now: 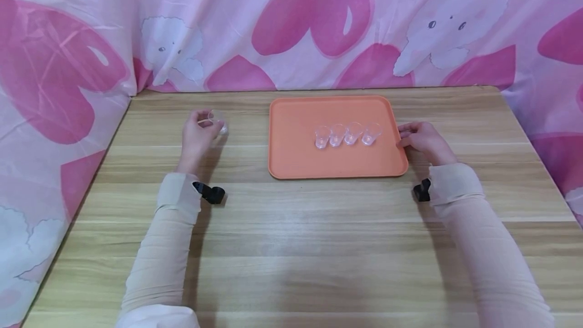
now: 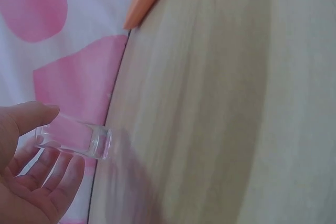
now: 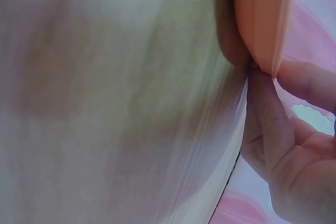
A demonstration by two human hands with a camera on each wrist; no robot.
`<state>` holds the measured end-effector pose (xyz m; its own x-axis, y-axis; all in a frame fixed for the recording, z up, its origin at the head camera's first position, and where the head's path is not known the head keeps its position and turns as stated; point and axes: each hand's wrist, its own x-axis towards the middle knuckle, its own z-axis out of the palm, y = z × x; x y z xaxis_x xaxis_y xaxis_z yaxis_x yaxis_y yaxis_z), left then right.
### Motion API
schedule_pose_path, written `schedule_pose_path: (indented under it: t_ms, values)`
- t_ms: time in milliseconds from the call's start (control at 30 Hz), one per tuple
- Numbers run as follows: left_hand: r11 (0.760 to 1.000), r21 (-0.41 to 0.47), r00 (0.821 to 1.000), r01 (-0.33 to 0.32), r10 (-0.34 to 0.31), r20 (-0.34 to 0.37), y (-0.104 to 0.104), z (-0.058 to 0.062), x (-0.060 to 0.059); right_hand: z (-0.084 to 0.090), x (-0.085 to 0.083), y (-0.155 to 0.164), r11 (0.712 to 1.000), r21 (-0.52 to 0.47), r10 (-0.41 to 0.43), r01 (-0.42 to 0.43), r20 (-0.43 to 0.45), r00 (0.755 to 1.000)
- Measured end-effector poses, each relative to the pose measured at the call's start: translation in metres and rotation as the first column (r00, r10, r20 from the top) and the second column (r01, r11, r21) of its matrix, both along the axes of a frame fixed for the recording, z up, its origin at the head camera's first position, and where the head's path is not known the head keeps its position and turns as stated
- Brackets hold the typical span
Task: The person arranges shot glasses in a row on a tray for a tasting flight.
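My left hand [image 1: 197, 135] pinches a small clear shot glass [image 2: 79, 136] between thumb and fingers, left of the tray. In the left wrist view the glass lies sideways across the picture, its thick base pointing away from the palm. On the other side, my right hand [image 1: 424, 140] grips the right edge of an orange rectangular tray [image 1: 291, 161]. The right wrist view shows the thumb and fingers on either side of the tray's rim [image 3: 262, 24]. Several matching clear glasses, among them a leftmost glass [image 1: 322, 138], stand in a row on the tray.
The wood-grain table [image 1: 291, 247] reaches back to a pink patterned cloth [image 1: 227, 24] hung behind it and along the left side. Black camera mounts sit at the left wrist [image 1: 211, 194] and the right wrist [image 1: 422, 190].
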<state>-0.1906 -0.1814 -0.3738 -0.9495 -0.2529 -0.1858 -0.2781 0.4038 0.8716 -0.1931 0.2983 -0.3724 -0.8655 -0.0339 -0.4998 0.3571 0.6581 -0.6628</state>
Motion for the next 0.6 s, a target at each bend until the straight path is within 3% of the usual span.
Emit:
schedule_pose_path:
  t_ms: [233,600]
  values:
    - [1.0,0.022,0.999,0.001,0.0,-0.042,0.013,0.01,0.0,0.0,0.0,-0.002,1.0,0.005,-0.002,0.002,-0.005,1.0]
    - [0.994,0.049,0.99,0.098,-0.092,-0.107,0.041,0.017,0.004,0.0,0.001,-0.002,1.0,0.002,0.005,-0.005,0.008,1.0]
